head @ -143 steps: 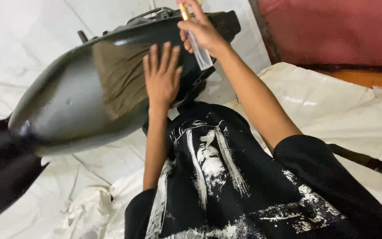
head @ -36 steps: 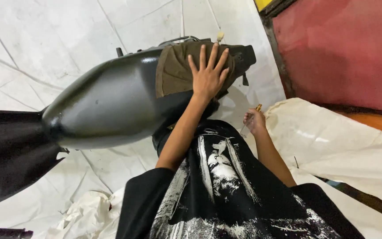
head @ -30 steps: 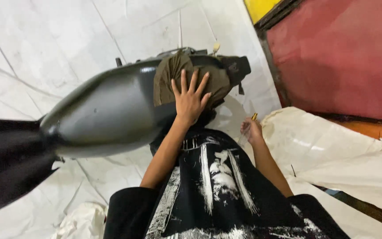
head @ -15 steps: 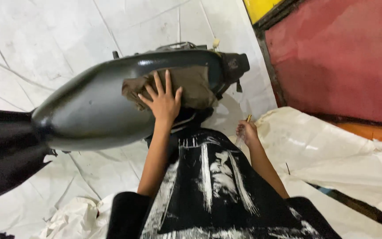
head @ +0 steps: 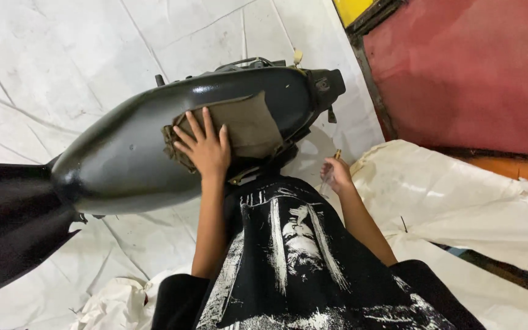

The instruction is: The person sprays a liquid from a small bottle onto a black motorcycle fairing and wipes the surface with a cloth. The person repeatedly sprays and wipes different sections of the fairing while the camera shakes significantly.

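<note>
1. My left hand [head: 206, 148] is pressing flat, fingers spread wide, on an olive cloth [head: 245, 125].
2. The cloth is lying across the top of a dark, glossy motorcycle fuel tank [head: 123, 159], which is resting over a white sheet [head: 62, 73].
3. My right hand [head: 336, 177] is hanging low beside the tank's right end, fingers curling around a slim bottle [head: 330, 171].

glossy black tank [head: 117, 165], olive-brown cloth [head: 245, 125] on it, black shirt [head: 300, 263] with white print, white floor sheet [head: 62, 67], red wall [head: 472, 67]
</note>
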